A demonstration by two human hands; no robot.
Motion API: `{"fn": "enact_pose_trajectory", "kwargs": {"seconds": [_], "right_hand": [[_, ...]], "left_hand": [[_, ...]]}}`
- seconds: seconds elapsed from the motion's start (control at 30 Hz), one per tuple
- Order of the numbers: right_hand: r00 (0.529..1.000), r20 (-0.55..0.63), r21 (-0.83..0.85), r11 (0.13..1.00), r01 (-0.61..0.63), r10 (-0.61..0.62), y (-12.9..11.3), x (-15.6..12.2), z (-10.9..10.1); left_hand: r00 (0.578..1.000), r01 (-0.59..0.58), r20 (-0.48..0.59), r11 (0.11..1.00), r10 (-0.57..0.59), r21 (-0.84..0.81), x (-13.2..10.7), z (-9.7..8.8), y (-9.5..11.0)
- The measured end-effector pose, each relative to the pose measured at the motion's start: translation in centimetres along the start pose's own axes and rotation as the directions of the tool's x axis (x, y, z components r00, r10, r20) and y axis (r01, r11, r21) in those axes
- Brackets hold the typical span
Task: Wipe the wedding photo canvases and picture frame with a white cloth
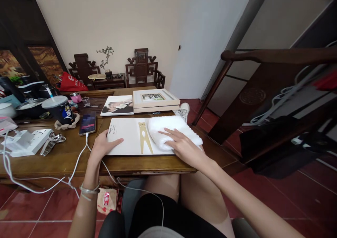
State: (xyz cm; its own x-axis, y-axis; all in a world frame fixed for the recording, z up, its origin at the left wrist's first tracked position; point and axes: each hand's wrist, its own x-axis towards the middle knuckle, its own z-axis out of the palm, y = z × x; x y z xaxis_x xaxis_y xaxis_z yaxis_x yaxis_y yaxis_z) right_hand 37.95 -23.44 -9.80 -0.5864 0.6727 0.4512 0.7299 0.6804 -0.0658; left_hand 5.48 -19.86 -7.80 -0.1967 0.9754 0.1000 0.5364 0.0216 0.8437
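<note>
At the bottom of the frame, two thighs [210, 192] extend under one table [63, 166]. Two hands work above its front edge. The left hand [104, 144], with one bangle [89, 190] on its wrist, rests at the left edge of one white board [126, 136], thumb on top; whether its partly hidden fingers grip the edge, I cannot tell. The right hand [184, 145] clasps nothing: its fingers lie spread over one white towel [171, 127], on the board's right half, centre of the frame. Between the hands, one yellow bracket [144, 138] with two prongs lies on the board.

Left of centre are one phone [88, 122] and, beyond it, one dark cup [65, 113]; at far left, one power strip [37, 143]. Behind the board, one photo [117, 106] lies just beside one pale frame [155, 99], with one white shoe [184, 108] visible past the table's corner. Farther off, upper left to upper centre, two chairs [142, 69] flank one potted plant [107, 60].
</note>
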Motion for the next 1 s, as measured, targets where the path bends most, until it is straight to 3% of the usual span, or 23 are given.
{"fn": "enact_pose_trajectory", "kwargs": {"seconds": [0.2, 0.47, 0.53, 0.67, 0.83, 1.0], "right_hand": [[1.000, -0.008, 0.012, 1.000, -0.009, 0.009, -0.1, 0.1, 0.2], [1.000, 0.000, 0.051, 0.999, -0.008, 0.008, 0.0, 0.2, 0.2], [1.000, -0.003, 0.060, 0.998, -0.012, 0.012, 0.1, 0.2, 0.2], [1.000, -0.011, 0.061, 0.998, -0.010, 0.011, 0.1, 0.2, 0.3], [1.000, -0.004, 0.049, 0.999, 0.000, 0.000, 0.1, 0.1, 0.1], [0.999, 0.039, 0.019, 1.000, 0.008, -0.009, 1.2, 0.8, 0.4]], "left_hand": [[0.994, -0.097, -0.030, 0.990, 0.101, 0.100, -0.6, 0.1, 0.0], [0.978, -0.204, 0.052, 0.876, 0.201, 0.437, -0.9, -0.5, -0.1], [0.968, -0.249, 0.106, 0.873, 0.226, 0.418, -0.5, -0.5, -0.2], [0.910, -0.411, 0.176, 0.877, 0.376, 0.249, 0.5, 0.7, -0.8], [0.898, -0.395, 0.270, 0.907, 0.347, 0.150, 0.9, 2.4, -1.6], [0.908, -0.391, 0.240, 0.902, 0.344, 0.186, 0.9, 2.6, -2.0]]}}
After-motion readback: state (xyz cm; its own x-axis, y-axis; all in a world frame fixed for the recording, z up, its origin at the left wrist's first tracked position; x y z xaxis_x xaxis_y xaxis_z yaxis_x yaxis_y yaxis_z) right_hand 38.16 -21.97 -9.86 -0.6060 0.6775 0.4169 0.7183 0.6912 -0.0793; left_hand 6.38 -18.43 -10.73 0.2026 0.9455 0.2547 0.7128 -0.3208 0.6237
